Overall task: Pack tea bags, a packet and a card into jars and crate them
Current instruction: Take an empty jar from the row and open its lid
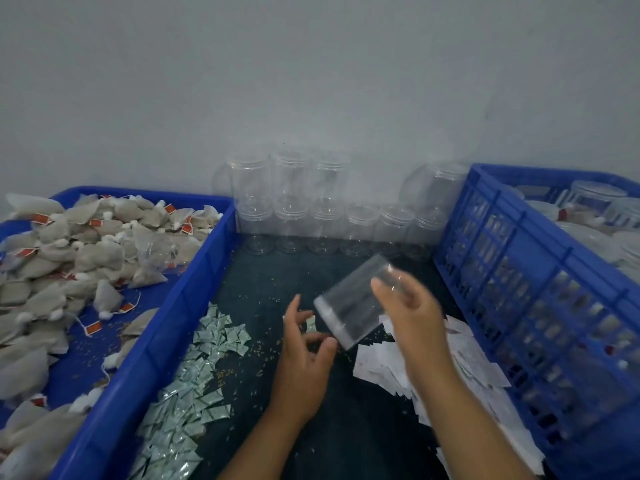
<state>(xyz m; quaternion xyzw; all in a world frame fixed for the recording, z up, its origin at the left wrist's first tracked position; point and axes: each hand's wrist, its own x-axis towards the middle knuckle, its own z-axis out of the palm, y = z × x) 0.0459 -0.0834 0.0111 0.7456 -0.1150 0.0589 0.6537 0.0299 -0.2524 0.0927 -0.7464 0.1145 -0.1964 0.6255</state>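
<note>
My right hand (412, 313) grips a clear plastic jar (356, 303) by its base, tilted with its open mouth pointing down-left. My left hand (304, 344) hovers just below that mouth, fingers loosely spread and holding nothing I can make out. Grey tea bags (65, 258) with red tags fill the blue tray (194, 282) at the left. Small green-white packets (201, 368) lie heaped on the dark table beside the tray. White cards (433, 368) lie in a pile under my right forearm.
Empty clear jars (325, 209) are stacked in two rows against the wall. A blue slatted crate (519, 271) at the right holds jars. One clear jar (157, 252) lies among the tea bags. Loose grains dot the dark table (263, 282).
</note>
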